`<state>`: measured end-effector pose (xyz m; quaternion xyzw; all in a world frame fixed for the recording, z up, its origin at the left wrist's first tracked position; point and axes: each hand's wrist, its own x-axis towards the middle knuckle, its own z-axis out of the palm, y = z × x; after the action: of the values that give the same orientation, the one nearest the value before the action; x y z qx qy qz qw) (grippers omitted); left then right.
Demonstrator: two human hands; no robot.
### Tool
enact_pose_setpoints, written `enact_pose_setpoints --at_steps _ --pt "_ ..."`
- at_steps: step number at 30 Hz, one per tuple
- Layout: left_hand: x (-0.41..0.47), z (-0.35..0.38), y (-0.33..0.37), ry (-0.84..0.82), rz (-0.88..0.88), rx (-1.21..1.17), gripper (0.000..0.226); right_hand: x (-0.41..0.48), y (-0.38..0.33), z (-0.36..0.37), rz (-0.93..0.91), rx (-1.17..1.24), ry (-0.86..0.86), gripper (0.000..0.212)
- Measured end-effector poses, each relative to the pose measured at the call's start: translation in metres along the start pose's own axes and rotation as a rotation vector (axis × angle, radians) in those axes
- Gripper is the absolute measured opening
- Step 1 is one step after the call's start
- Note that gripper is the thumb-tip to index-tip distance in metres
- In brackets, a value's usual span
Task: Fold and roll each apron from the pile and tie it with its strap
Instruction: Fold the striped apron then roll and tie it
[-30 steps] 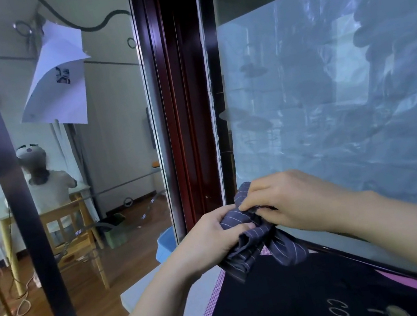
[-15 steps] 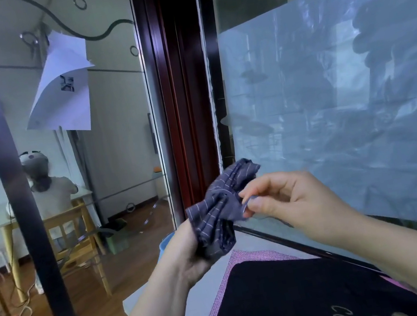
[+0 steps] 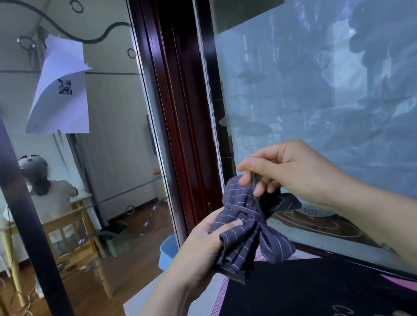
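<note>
Head view, Inspector: Locate the workpiece and state its form.

Operator: The striped apron is a compact, gathered bundle of dark grey-blue woven cloth with thin pale pinstripes. It is held up in front of the window, between both hands. It is cinched at mid-length, so the fabric puckers into tight pleats there. One flat tail flares out below the cinch, at lower right.

Inspector: Left hand?

Operator: The left hand grips the bundle from the left. Its thumb lies across the top of the cloth, and the fingers wrap behind and beneath it.

Inspector: Right hand?

Operator: The right hand is raised above the bundle. Thumb and forefinger are pressed together on the strap, a narrow dark band running straight down to the cinch. The remaining fingers are curled loosely.

Inspector: Surface below?

Operator: A black apron lies flat on the pale table. It is smooth and matte, with a pink checked edging and pale lettering near the bottom edge. The bundle's lower end sits just over its far corner; whether they touch cannot be told.

Inspector: Surroundings?

Operator: A glossy dark red window frame stands upright behind the hands. To its right is wrinkled, translucent frosted film on glass. To its left, a curled white sheet of paper hangs.
</note>
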<state>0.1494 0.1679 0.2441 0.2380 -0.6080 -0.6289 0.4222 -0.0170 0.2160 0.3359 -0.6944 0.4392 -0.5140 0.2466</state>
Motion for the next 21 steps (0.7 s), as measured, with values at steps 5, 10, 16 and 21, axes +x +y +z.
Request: enact_pose_setpoints --at_steps 5,10,16,21 --pt "-0.001 0.010 0.004 0.054 0.055 0.354 0.050 0.001 0.003 0.013 -0.024 -0.057 -0.034 0.016" --pt "-0.006 0.008 0.011 0.069 0.041 0.471 0.039 0.000 0.023 0.010 0.055 -0.096 0.037 0.011" --pt "-0.004 0.014 0.000 0.154 0.003 0.254 0.046 -0.011 0.031 0.014 -0.115 -0.232 0.093 0.040" --pt "-0.003 0.019 0.007 0.211 0.038 0.160 0.031 -0.024 0.045 0.018 -0.309 -0.434 0.131 0.031"
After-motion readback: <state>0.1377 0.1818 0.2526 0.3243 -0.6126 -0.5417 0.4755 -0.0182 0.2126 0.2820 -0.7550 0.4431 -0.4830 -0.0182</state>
